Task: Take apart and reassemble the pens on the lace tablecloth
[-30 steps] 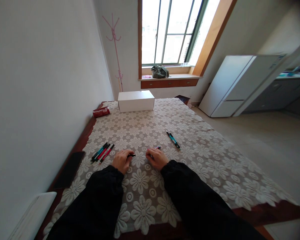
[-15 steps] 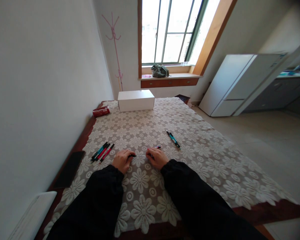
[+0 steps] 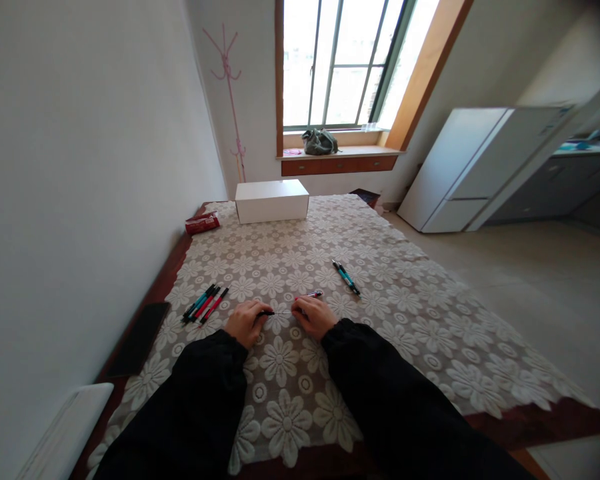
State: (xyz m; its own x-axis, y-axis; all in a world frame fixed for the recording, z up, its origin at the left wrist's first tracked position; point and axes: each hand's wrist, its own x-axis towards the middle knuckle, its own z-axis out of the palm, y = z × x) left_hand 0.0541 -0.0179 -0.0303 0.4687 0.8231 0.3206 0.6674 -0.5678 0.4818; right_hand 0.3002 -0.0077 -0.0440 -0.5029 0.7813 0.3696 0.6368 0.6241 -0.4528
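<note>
My left hand (image 3: 245, 321) is closed around a black pen part (image 3: 267, 313), its tip poking out toward the right. A thin, pale pen refill (image 3: 283, 312) spans the gap between my hands. My right hand (image 3: 317, 317) pinches the refill's other end. Just beyond my right fingers lies a red pen (image 3: 316, 294), partly hidden by the hand. Two teal-and-black pens (image 3: 347, 279) lie side by side farther to the right. Left of my left hand, several teal, black and red pen pieces (image 3: 205, 305) rest in a slanted row.
A lace flower tablecloth (image 3: 280, 360) covers the table. At its far end stands a white box (image 3: 273, 202), with a red packet (image 3: 203, 223) beside it. A dark flat object (image 3: 137, 339) lies at the left edge, near a white object (image 3: 65, 430).
Slightly more of the black pen part shows beyond my left fingers, and my left hand has barely shifted. My right hand stays almost where it was.
</note>
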